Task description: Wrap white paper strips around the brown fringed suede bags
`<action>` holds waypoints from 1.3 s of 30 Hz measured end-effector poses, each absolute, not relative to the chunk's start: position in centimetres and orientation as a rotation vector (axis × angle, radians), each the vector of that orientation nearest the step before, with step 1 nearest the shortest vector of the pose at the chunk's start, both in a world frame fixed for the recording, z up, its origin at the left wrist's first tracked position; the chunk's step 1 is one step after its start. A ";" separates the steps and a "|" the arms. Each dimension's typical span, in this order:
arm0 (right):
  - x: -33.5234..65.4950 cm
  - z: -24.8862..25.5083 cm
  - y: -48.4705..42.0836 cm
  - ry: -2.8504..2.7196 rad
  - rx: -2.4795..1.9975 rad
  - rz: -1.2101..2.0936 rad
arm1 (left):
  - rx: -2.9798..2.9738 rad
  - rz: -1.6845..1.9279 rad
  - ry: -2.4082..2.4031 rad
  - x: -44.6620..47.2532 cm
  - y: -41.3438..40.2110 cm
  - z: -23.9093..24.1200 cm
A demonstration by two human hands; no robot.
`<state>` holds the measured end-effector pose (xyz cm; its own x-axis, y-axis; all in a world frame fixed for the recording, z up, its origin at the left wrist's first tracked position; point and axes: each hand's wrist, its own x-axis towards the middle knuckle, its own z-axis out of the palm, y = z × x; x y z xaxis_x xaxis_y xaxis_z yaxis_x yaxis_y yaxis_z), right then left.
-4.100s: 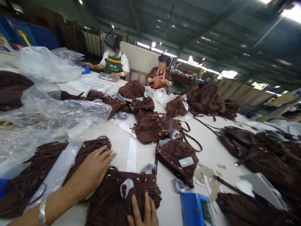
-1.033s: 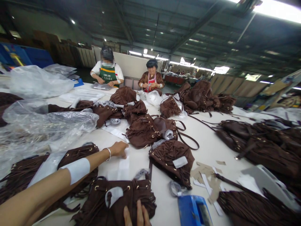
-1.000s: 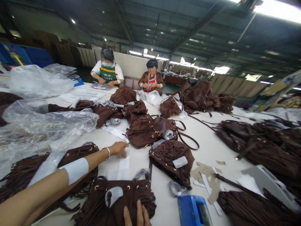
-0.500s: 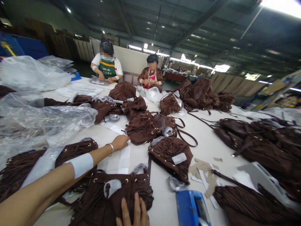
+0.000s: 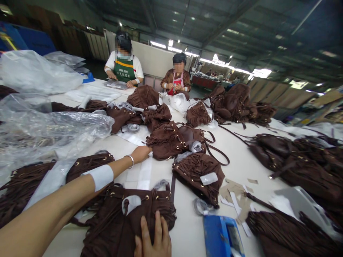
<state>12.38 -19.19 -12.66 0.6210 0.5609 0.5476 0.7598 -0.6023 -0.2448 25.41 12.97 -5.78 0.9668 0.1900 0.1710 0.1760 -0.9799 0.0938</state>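
Observation:
My left hand (image 5: 141, 154) reaches across the table to the near left edge of a brown fringed drawstring bag (image 5: 166, 141). Its fingers are closed, with a small whitish bit at their tips; what they pinch is hidden. My right hand (image 5: 155, 237) lies with fingers spread on the front of another brown fringed bag (image 5: 115, 217), which has gold eyelets and a pale wrap around its cord. Beyond it, a third fringed bag (image 5: 198, 171) carries a white paper piece (image 5: 209, 178). White strips (image 5: 144, 173) lie below my left hand.
A blue tape dispenser (image 5: 217, 235) stands right of my right hand, near paper scraps (image 5: 235, 198). Clear plastic bags (image 5: 53, 132) heap at the left. More brown bags (image 5: 302, 160) pile at the right. Two people (image 5: 124, 71) work across the table.
The view has shifted slightly, so the table's things sit a little higher and further right. My left hand remains by the bag's edge, and my right hand still rests on the near bag.

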 end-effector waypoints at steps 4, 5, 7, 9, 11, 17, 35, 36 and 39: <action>12.2 -12.2 -19.4 -1.055 -2.391 -0.536 | 3.039 0.178 0.338 25.3 12.7 -5.8; 12.2 -12.1 -19.4 -1.060 -2.396 -0.525 | 3.035 0.171 0.355 25.3 12.5 -5.8; 12.2 -12.2 -19.4 -1.067 -2.408 -0.524 | 3.026 0.167 0.393 25.3 12.2 -5.8; 12.2 -12.5 -19.4 -1.062 -2.407 -0.550 | 3.015 0.169 0.431 25.2 11.9 -5.5; 12.2 -12.7 -19.4 -1.053 -2.392 -0.575 | 3.001 0.175 0.469 24.8 11.8 -4.8; 12.1 -12.4 -19.3 -1.057 -2.406 -0.533 | 2.966 0.164 0.693 20.0 11.6 -2.7; 11.1 -7.0 -19.9 -1.099 -2.481 -0.197 | 2.824 0.312 0.648 10.2 7.6 4.6; 11.0 -6.9 -19.9 -1.096 -2.466 -0.170 | 2.820 0.386 0.625 8.2 5.7 4.9; 10.9 -6.3 -19.8 -1.084 -2.447 -0.105 | 2.785 0.522 0.222 2.2 -1.2 3.7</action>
